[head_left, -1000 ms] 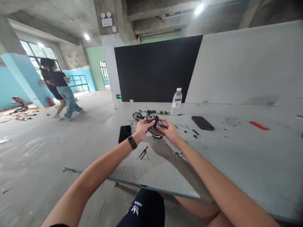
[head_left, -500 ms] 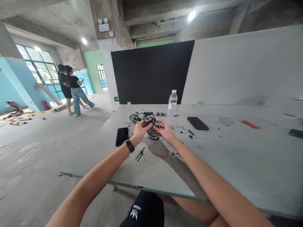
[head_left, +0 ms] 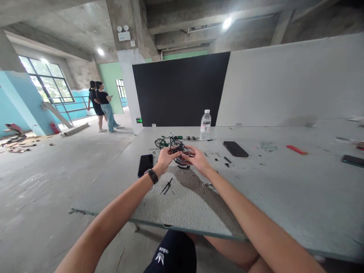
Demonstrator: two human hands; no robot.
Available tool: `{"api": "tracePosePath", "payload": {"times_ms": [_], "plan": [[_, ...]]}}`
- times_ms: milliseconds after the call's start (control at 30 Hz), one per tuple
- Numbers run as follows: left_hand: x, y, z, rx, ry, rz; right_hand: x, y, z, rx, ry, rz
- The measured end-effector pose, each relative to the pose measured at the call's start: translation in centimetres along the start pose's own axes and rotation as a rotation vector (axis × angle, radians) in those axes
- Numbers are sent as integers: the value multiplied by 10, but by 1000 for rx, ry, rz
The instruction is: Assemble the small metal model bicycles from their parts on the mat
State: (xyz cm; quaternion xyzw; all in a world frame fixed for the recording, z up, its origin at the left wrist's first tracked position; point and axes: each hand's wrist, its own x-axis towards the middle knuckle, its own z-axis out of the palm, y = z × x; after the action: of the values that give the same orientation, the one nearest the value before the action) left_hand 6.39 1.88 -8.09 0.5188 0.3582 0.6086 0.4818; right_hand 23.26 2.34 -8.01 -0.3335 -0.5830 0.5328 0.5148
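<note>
Both hands meet above the grey table [head_left: 256,197] around a small black model-bicycle assembly with a wheel [head_left: 181,152]. My left hand [head_left: 164,159], with a black watch on its wrist, pinches the part from the left. From the right, my right hand [head_left: 198,160] grips the same part with curled fingers. A black fork piece [head_left: 167,185] lies on the table just below my left wrist. Behind the hands stands a finished green model bicycle [head_left: 167,142].
A black phone [head_left: 145,165] lies left of the hands and another black phone [head_left: 235,149] to the right, with a screwdriver [head_left: 230,162] and small loose parts between. A water bottle [head_left: 205,125] stands behind. A red tool [head_left: 297,149] lies far right. Two people stand far left by the window.
The view has swung slightly, and the two people in the background have walked further away toward the window. My hands stay closed on the model part, with only small shifts.
</note>
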Motion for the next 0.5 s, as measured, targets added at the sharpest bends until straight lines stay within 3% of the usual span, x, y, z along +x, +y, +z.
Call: {"api": "tracePosePath", "payload": {"times_ms": [500], "plan": [[3,-9,0,-27,-43,-16,0,5,0,25,11,4]]}}
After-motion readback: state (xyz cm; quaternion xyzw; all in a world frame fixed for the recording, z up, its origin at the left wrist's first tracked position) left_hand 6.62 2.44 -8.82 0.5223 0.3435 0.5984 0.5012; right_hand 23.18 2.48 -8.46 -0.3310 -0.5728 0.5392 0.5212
